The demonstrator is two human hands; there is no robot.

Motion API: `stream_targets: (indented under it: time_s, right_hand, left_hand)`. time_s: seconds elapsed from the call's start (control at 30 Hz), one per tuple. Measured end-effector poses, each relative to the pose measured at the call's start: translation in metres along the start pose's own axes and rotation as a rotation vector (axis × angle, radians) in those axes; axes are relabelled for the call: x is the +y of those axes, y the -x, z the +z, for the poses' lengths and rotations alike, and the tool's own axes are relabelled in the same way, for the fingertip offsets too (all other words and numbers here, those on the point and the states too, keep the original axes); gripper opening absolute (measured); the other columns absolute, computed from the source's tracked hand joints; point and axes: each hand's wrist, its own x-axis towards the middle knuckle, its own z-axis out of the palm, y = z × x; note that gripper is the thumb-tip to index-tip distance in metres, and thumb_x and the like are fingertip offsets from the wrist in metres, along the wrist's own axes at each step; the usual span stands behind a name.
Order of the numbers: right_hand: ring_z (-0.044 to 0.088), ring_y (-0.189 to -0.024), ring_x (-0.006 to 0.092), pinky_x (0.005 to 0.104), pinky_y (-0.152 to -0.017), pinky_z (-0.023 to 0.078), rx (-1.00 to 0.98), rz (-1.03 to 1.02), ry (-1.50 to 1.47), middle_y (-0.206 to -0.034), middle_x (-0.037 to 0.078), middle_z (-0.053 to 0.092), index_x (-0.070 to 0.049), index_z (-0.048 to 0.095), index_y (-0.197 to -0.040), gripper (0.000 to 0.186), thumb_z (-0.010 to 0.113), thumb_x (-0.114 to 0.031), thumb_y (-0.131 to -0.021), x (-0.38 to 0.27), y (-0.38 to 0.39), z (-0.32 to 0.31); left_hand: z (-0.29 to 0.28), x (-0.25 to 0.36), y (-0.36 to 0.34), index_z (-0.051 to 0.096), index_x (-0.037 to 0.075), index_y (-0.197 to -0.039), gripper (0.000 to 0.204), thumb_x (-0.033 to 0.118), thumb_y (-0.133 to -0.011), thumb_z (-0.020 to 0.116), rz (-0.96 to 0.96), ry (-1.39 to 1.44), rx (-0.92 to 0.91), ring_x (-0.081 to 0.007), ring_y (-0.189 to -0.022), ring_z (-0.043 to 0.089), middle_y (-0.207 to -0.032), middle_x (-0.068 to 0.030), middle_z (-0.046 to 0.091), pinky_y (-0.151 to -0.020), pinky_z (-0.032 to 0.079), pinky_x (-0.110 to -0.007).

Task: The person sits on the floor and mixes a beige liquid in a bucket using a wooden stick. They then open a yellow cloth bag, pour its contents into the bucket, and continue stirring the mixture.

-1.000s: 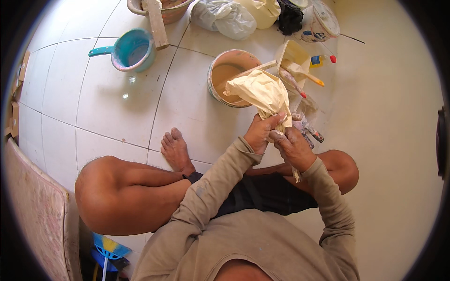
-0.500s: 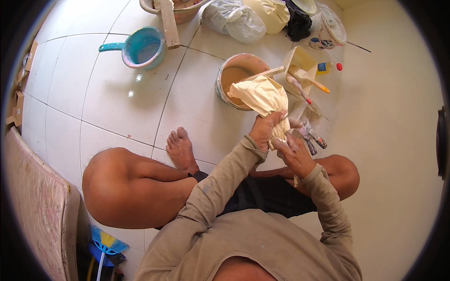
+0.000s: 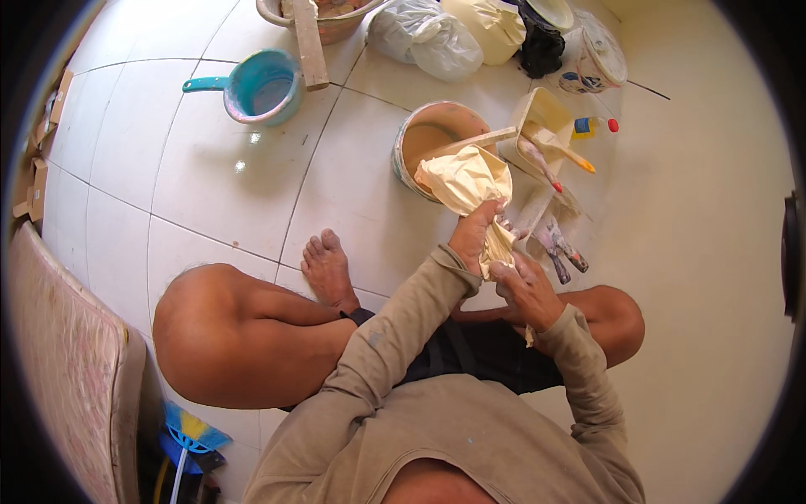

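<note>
A cream-yellow plastic bag (image 3: 470, 178) bulges at its far end, beside the near rim of a bucket (image 3: 400, 155) of brownish liquid. My left hand (image 3: 472, 238) is closed round the bag's gathered neck. Just below and to the right, my right hand (image 3: 531, 290) grips the crumpled loose end. What the bag contains is hidden. A wooden stick (image 3: 487, 139) leans across the bucket behind it. Scrapers with stained handles (image 3: 567, 259) lie to the right of my hands.
Beyond the scrapers sits a cream tray (image 3: 534, 102) with an orange-handled brush (image 3: 578, 158), near a small red-capped bottle (image 3: 594, 127). A turquoise dipper (image 3: 294, 97), a basin (image 3: 336, 29) with a plank (image 3: 311, 55), plastic bags (image 3: 437, 42) and a pail (image 3: 600, 63) stand farther off.
The bag's bulge looks rounder and slightly lower, and its neck is more bunched between my hands. My right hand has shifted slightly down and to the right. Both hands still hold the bag.
</note>
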Motion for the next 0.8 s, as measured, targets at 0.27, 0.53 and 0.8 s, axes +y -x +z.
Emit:
stream_targets:
  time_s: [0.27,0.53,0.8]
  right_hand:
    - [0.038,-0.058,0.0057,0.0253,-0.049,0.033,0.002,0.823,-0.916,-0.069,-0.003,0.045,-0.002,0.053,-0.094,0.024,0.052,-0.026,-0.094,-0.024,-0.004,-0.012]
    - [0.039,-0.058,0.0060,0.0245,-0.049,0.033,-0.030,0.874,-1.109,-0.069,-0.002,0.046,-0.003,0.054,-0.095,0.023,0.052,-0.026,-0.095,-0.025,0.001,-0.012]
    - [0.039,-0.054,0.0065,0.0247,-0.046,0.033,-0.010,0.848,-0.975,-0.066,-0.001,0.045,-0.003,0.054,-0.094,0.021,0.052,-0.024,-0.093,-0.023,0.004,-0.005]
  left_hand:
    - [-0.013,-0.001,-0.008,0.055,0.004,-0.101,0.020,0.021,-0.092,0.061,-0.101,0.159,-0.182,-0.0241,-0.097,0.061,-0.092,-0.0088,0.061,-0.092,0.052,-0.038]
    - [-0.021,0.001,-0.019,0.048,0.011,-0.083,0.018,0.020,-0.090,0.062,-0.153,0.371,-0.250,-0.0118,-0.060,0.053,-0.073,-0.0008,0.049,-0.079,0.053,-0.034]
    - [-0.017,0.005,-0.019,0.047,0.009,-0.087,0.014,0.014,-0.091,0.060,-0.121,0.218,-0.207,-0.0089,-0.063,0.053,-0.075,-0.0013,0.051,-0.069,0.053,-0.027]
